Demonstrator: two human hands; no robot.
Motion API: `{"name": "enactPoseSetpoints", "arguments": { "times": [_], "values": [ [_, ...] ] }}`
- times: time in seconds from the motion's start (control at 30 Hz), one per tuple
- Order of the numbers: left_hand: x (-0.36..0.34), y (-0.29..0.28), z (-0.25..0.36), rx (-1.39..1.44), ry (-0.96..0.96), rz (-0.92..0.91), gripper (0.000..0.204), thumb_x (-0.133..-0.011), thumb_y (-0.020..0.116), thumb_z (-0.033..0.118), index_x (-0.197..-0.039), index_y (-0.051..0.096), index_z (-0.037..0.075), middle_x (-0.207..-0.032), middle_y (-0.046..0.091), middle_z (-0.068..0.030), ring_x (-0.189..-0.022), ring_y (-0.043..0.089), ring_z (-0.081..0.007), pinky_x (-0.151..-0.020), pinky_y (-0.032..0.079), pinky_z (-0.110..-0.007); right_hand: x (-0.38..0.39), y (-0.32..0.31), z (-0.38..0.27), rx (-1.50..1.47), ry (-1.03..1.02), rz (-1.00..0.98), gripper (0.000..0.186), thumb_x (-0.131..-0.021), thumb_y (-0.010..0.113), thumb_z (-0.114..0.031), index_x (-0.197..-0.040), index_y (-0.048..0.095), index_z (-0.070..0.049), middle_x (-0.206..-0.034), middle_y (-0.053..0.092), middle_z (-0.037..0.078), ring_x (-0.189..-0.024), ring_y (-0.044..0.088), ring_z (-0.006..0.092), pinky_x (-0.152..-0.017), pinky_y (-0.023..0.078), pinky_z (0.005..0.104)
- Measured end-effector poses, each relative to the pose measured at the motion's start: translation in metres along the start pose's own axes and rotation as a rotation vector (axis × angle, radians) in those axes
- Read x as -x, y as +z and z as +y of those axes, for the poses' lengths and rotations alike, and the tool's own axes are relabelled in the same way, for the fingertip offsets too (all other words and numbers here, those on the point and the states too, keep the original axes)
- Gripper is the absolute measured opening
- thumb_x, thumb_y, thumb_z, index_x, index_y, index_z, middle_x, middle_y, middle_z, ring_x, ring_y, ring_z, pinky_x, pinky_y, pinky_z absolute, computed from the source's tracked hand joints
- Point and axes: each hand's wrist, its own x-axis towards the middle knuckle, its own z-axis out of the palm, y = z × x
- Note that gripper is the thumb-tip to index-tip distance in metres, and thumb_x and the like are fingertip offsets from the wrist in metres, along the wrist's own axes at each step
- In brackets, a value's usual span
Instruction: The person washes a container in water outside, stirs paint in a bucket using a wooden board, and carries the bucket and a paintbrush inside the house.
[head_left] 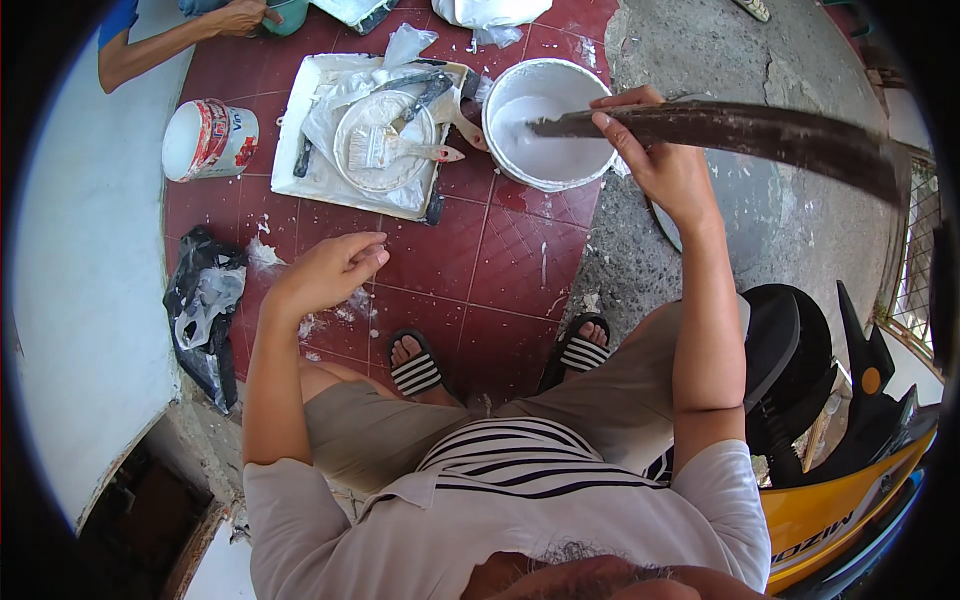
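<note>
My right hand (665,165) grips a long dark wooden stick (740,125) between thumb and fingers, above a white bucket (548,184). The stick's near end reaches into the white paint (522,112) inside, and its other end slants away to the right. My left hand (335,270) hangs over the red tiles with loosely bent fingers, holding nothing. Just beyond it stands a paint-smeared white tray (287,178). A round container (345,178) sits in the tray, with a flat paintbrush (385,148) lying across it. Another brush (466,128) leans between tray and bucket.
A white tub with red markings (215,140) lies tipped near the left wall. Closer in is a black plastic bag (208,310). Another person's hand (240,17) holds a green container (287,16) at upper left. A yellow-and-black motorbike (850,480) stands at my right.
</note>
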Motion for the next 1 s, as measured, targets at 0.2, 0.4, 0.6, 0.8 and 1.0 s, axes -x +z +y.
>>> {"name": "enactPoseSetpoints", "arguments": {
  "times": [0.2, 0.4, 0.6, 0.8, 1.0],
  "values": [
    [-0.001, 0.000, 0.001, -0.019, 0.016, -0.005, 0.048, -0.099, 0.056, 0.034, -0.132, 0.055, 0.000, -0.119, 0.066, -0.0187, -0.104, 0.065, -0.0245, -0.089, 0.049, -0.034, -0.002, -0.010, 0.007, 0.225, 0.005, 0.143, 0.018, -0.089, 0.070, -0.021, -0.089, 0.069, -0.002, -0.085, 0.069, 0.013, -0.079, 0.067, 0.0283, -0.067, 0.052, 0.0359],
    [-0.002, -0.001, 0.004, -0.004, -0.009, -0.013, 0.048, -0.099, 0.055, 0.035, -0.132, 0.055, 0.000, -0.120, 0.066, -0.0188, -0.105, 0.065, -0.0246, -0.090, 0.049, -0.034, 0.002, -0.016, -0.009, 0.360, 0.036, 0.048, 0.019, -0.087, 0.070, -0.018, -0.087, 0.068, 0.001, -0.078, 0.067, 0.019, -0.062, 0.065, 0.0328, -0.059, 0.050, 0.0397],
    [-0.005, 0.003, -0.003, 0.002, 0.046, 0.015, 0.054, -0.096, 0.058, 0.040, -0.131, 0.056, -0.001, -0.111, 0.067, -0.0241, -0.102, 0.067, -0.0289, -0.089, 0.051, -0.037, 0.003, 0.002, -0.013, 0.210, 0.121, 0.064, 0.021, -0.086, 0.071, -0.021, -0.088, 0.070, 0.000, -0.070, 0.065, 0.019, -0.060, 0.065, 0.0331, -0.055, 0.050, 0.0408],
    [-0.004, 0.002, -0.002, -0.007, 0.055, 0.022, 0.055, -0.096, 0.058, 0.040, -0.131, 0.055, -0.002, -0.111, 0.067, -0.0241, -0.102, 0.067, -0.0289, -0.089, 0.050, -0.037, 0.001, -0.005, -0.003, 0.125, 0.148, 0.227, 0.022, -0.087, 0.072, -0.020, -0.085, 0.071, 0.001, -0.068, 0.067, 0.016, -0.057, 0.064, 0.0247, -0.053, 0.047, 0.0352],
    [-0.001, 0.000, 0.007, -0.028, 0.004, -0.011, 0.049, -0.099, 0.055, 0.035, -0.131, 0.055, -0.002, -0.121, 0.065, -0.0203, -0.108, 0.064, -0.0261, -0.092, 0.048, -0.034, 0.001, -0.008, 0.001, 0.058, 0.095, 0.308, 0.020, -0.088, 0.071, -0.018, -0.086, 0.071, 0.002, -0.071, 0.068, 0.015, -0.060, 0.064, 0.0216, -0.056, 0.047, 0.0334]
  ]
}}
